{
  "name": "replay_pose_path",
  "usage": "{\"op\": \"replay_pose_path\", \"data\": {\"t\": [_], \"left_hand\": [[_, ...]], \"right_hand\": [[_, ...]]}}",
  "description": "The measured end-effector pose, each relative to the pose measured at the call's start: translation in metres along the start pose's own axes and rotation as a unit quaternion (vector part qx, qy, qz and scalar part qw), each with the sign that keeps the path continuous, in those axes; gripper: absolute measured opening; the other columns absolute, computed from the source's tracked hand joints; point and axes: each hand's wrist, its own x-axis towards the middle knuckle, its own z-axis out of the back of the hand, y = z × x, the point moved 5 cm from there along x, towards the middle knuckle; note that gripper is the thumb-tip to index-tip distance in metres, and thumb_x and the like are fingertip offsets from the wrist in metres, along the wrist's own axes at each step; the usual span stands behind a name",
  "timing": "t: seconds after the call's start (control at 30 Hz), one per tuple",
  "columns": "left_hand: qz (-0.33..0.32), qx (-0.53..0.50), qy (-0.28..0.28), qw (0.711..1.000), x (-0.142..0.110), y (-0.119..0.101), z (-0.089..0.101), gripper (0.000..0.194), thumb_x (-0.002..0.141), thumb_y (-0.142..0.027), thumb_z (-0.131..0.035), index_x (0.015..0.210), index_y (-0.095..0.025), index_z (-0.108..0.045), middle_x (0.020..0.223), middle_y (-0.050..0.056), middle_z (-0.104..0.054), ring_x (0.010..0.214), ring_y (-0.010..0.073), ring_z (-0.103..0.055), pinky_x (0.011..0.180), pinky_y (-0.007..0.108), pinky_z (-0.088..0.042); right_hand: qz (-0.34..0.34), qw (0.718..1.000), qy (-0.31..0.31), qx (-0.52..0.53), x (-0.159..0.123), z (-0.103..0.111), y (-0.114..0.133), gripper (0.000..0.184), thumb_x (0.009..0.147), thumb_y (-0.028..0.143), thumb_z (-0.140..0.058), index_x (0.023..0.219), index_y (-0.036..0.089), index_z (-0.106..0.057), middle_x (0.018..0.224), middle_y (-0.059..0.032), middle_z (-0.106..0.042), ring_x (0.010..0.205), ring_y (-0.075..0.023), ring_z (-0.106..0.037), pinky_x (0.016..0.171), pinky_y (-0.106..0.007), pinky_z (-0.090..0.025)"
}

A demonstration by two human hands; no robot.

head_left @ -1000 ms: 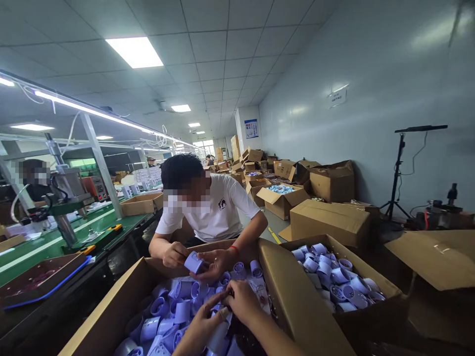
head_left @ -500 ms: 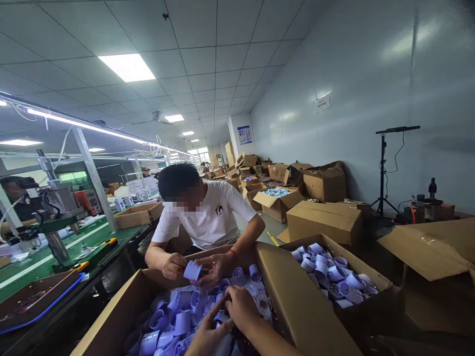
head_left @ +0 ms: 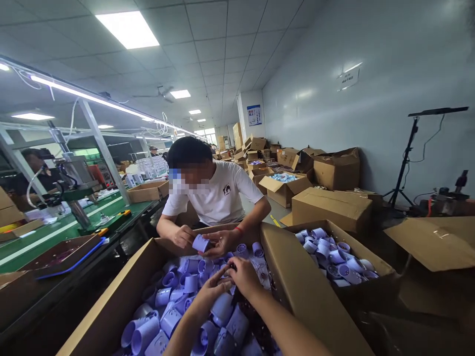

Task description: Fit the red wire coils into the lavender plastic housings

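Note:
My left hand (head_left: 210, 289) and my right hand (head_left: 244, 275) meet over a big cardboard box (head_left: 107, 301) full of pale purple plastic caps (head_left: 174, 301). Their fingertips pinch together on a small item I cannot make out. Across the box a person in a white T-shirt (head_left: 218, 198) holds one purple cap (head_left: 201, 243) between both hands.
A second open box of purple caps (head_left: 334, 257) stands to the right, with closed and open cartons (head_left: 330, 210) behind it along the wall. A green workbench (head_left: 55, 232) with a press runs along the left. A black tripod stand (head_left: 404, 163) is at right.
The view has tipped down, showing more of the caps. My hands stay pinched together over the box and sit a little higher in frame. The person opposite still holds a cap.

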Motion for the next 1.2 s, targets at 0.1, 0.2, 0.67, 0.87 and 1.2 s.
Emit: {"op": "replay_pose_path", "data": {"t": [0.1,0.2,0.67,0.87,1.2], "left_hand": [[0.020,-0.023,-0.006,1.000,-0.003,0.002,0.002,0.087,0.053,-0.048,-0.079,0.131,-0.021,-0.049,0.109,0.010,-0.067,0.094,0.0237,-0.062,0.082,0.031,-0.044],[0.045,-0.059,-0.019,0.997,-0.008,0.001,-0.001,0.081,0.058,-0.040,-0.078,0.132,-0.024,-0.047,0.105,0.007,-0.068,0.083,0.0197,-0.063,0.070,0.026,-0.045],[0.055,-0.131,-0.017,0.990,-0.014,-0.013,-0.017,0.069,0.059,-0.025,-0.076,0.125,-0.024,-0.053,0.071,-0.001,-0.066,0.056,0.0110,-0.055,0.055,0.021,-0.039],[0.063,-0.153,-0.005,0.986,-0.016,-0.016,-0.022,0.063,0.062,-0.025,-0.074,0.122,-0.024,-0.054,0.068,-0.003,-0.063,0.055,0.0097,-0.055,0.058,0.020,-0.039],[0.030,-0.195,0.018,0.980,-0.018,-0.023,-0.024,0.019,0.066,-0.026,-0.070,0.082,-0.017,-0.064,0.063,-0.001,-0.061,0.055,0.0111,-0.055,0.056,0.021,-0.041]], "right_hand": [[0.020,1.000,-0.004,-0.020,-0.001,0.002,0.002,0.025,0.075,0.004,-0.054,0.089,0.020,-0.068,0.089,-0.0050,-0.071,0.087,-0.0196,-0.064,0.076,-0.027,-0.045],[0.039,0.999,-0.010,-0.028,-0.003,0.003,0.004,0.023,0.076,0.005,-0.055,0.090,0.019,-0.068,0.090,-0.0059,-0.070,0.087,-0.0203,-0.064,0.077,-0.028,-0.046],[0.050,0.994,-0.085,0.040,-0.005,0.010,-0.004,0.006,0.074,0.015,-0.063,0.075,0.020,-0.065,0.075,-0.0032,-0.068,0.072,-0.0192,-0.062,0.066,-0.028,-0.045],[0.098,0.987,-0.090,0.086,-0.006,0.012,0.000,0.015,0.077,0.015,-0.058,0.083,0.022,-0.071,0.076,-0.0031,-0.068,0.073,-0.0175,-0.062,0.068,-0.027,-0.047],[0.147,0.973,-0.089,0.156,-0.008,0.013,-0.001,0.017,0.081,0.019,-0.059,0.082,0.026,-0.074,0.069,-0.0011,-0.063,0.063,-0.0142,-0.059,0.058,-0.025,-0.047]]}}
